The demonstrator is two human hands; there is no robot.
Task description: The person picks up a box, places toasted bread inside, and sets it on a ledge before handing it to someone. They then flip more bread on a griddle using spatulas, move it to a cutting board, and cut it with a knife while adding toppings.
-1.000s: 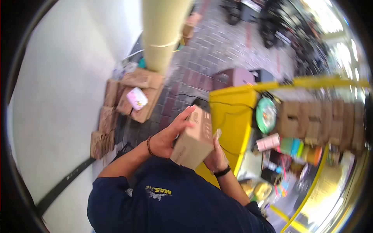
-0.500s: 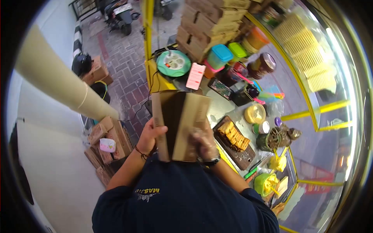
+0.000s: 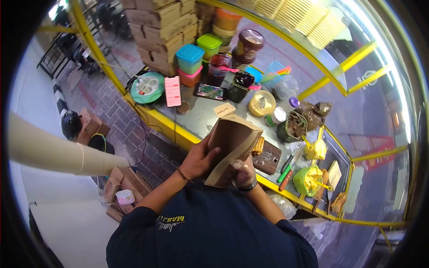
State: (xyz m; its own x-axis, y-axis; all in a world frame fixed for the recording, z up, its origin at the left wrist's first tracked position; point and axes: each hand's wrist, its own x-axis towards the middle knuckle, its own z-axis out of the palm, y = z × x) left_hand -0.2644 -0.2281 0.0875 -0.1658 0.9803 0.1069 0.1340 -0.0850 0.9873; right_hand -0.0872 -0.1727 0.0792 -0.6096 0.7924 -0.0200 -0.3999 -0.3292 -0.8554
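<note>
In front of my chest I hold a brown cardboard food box (image 3: 230, 142), tilted, its far flap with small print raised. My left hand (image 3: 196, 161) grips the box's left side, thumb over its edge. My right hand (image 3: 245, 173), in a clear plastic glove, is closed on the lower right side; some of its fingers are hidden. Just beyond the box, a piece of toasted filled bread (image 3: 258, 146) shows on a dark brown board (image 3: 270, 158), the rest of the bread hidden by the box.
Right of the board lie knives with green (image 3: 284, 175) and red handles, beside a green tub of yellow spread (image 3: 308, 181). Behind stand a tub of cream (image 3: 262, 103), a phone (image 3: 172, 91), a cable reel (image 3: 147, 88) and stacked boxes (image 3: 161, 35). Yellow framing edges the counter.
The view has swung to the right. The box has tipped and turned, and its far flap now stands raised. It now covers most of the bread. Both hands still hold it.
</note>
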